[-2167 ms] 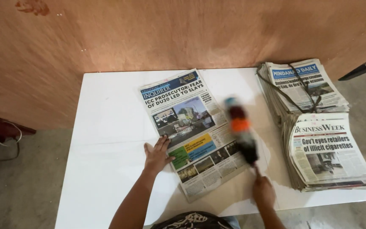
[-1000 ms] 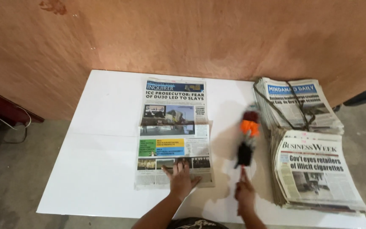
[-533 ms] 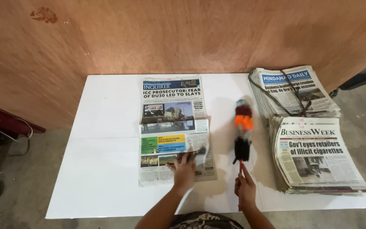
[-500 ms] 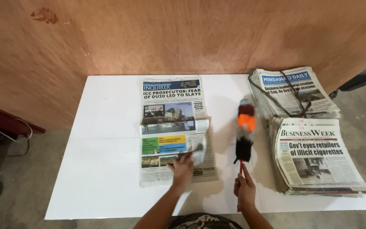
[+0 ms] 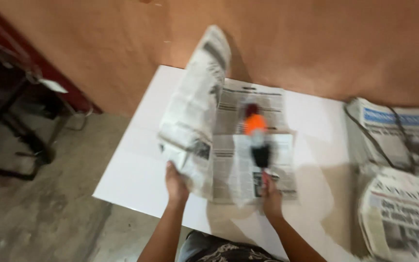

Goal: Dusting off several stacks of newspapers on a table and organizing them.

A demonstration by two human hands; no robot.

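Observation:
A newspaper [image 5: 248, 155] lies open on the white table [image 5: 139, 165]. My left hand [image 5: 176, 183] grips the bottom edge of its front page [image 5: 192, 106], which stands lifted and swung over to the left. My right hand [image 5: 271, 196] holds the handle of a duster with a dark, orange and red head [image 5: 257, 133], and the head rests over the middle of the opened inner pages. The picture is blurred by motion.
Two stacks of newspapers [image 5: 401, 170] sit at the table's right side, the far one tied with dark cord. A brown wooden wall [image 5: 292, 43] backs the table. To the left are bare concrete floor [image 5: 40, 213] and a dark metal frame [image 5: 10, 121].
My left hand has lifted the front page and turned it over to the left, opening the paper. The duster has moved left from beside the paper onto its inner pages. The view has shifted.

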